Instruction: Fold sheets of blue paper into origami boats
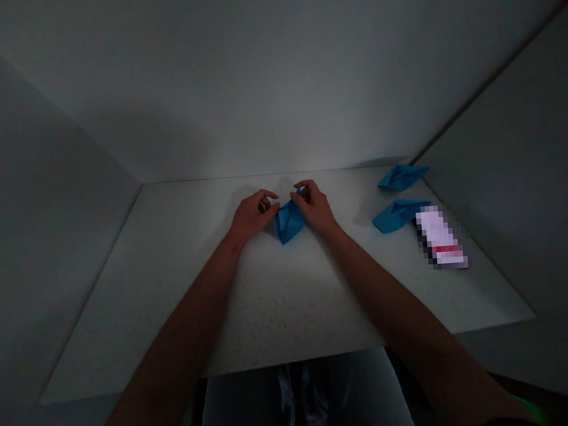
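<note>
A piece of folded blue paper (290, 223) is on the white tabletop in front of me, one corner pointing down toward me. My left hand (254, 216) is at its left edge, thumb against the paper and index finger arched above. On the other side, my right hand (317, 209) pinches the upper right part between thumb and curled fingers. A small blue tip pokes up by the right fingers. The hands partly hide both ends of the paper.
Two blue folded paper boats, one at the back (403, 177) and one nearer (399, 216), lie to the right. A blurred-out phone (441, 237) with a lit screen touches the nearer boat. Pale walls enclose the white table (291, 316) at the back and sides.
</note>
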A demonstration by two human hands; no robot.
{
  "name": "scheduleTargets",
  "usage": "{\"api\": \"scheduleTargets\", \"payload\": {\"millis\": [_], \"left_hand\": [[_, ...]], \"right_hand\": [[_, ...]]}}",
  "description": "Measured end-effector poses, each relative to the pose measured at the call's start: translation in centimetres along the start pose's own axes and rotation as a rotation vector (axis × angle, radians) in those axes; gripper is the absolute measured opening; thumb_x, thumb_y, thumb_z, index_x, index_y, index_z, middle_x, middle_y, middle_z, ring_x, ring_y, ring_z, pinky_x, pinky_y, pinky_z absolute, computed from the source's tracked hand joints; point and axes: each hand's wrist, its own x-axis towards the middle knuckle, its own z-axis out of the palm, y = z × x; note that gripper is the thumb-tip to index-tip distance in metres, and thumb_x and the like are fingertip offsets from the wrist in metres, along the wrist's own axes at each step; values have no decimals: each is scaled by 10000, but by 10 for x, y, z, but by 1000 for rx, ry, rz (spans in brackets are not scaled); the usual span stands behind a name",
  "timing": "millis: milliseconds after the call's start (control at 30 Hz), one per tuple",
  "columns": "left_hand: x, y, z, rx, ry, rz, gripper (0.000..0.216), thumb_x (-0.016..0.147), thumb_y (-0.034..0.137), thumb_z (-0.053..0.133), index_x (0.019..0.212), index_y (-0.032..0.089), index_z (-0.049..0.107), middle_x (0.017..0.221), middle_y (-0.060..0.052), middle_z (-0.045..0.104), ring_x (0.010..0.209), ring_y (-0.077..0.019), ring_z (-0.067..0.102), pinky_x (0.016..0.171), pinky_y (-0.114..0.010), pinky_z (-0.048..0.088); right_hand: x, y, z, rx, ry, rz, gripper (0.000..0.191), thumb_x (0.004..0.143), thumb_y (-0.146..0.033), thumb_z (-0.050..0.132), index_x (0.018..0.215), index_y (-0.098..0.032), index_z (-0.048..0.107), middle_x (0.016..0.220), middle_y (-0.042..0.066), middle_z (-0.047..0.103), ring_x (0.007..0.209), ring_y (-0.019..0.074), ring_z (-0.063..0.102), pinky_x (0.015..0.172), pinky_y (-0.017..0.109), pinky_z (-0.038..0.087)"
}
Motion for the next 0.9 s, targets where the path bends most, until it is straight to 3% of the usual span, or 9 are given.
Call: {"api": "scheduleTargets", "payload": {"millis": [133, 333, 500, 633, 900], "left_hand": [[0, 5, 1, 62, -71, 46, 263, 983, 413, 686, 1149, 225, 764, 757, 21, 672, 659, -139, 609, 670, -282, 462], [12, 14, 11, 135, -160, 134, 339, 906, 397, 745, 1194, 224, 698, 725, 44, 647, 645, -143, 599, 664, -289, 433], [18, 15, 13, 111, -242, 127, 492, 833, 341, 752, 1296, 229, 630, 761, 52, 677, 654, -150, 606, 663, -292, 424], [22, 9, 10, 15, -255, 103, 295, 849, 295, 645, 1131, 220, 693, 732, 45, 660, 654, -144, 595, 649, -285, 412], [30, -2, 10, -159, -160, 17, 165, 867, 302, 605, 903, 195, 725, 741, 7, 661, 670, -138, 570, 634, -264, 430]], "right_hand": [[-2, -5, 0, 56, -109, -51, 345, 961, -540, 690, 1164, -267, 637, 790, -43, 566, 701, 163, 507, 670, 311, 389], [8, -1, -3, 100, -272, -125, 260, 923, -389, 655, 1146, -258, 644, 762, -56, 514, 711, 163, 498, 707, 319, 396], [19, 4, -9, 320, -368, -71, 313, 968, -469, 651, 1203, -262, 629, 677, -84, 421, 596, 144, 386, 586, 286, 309], [23, 3, -14, 372, -415, -43, 308, 956, -495, 717, 1141, -263, 634, 628, -109, 333, 542, 119, 280, 544, 276, 235], [21, 1, -13, 308, -480, -105, 370, 864, -413, 813, 1127, -266, 598, 672, -116, 321, 573, 108, 292, 560, 257, 277]]}}
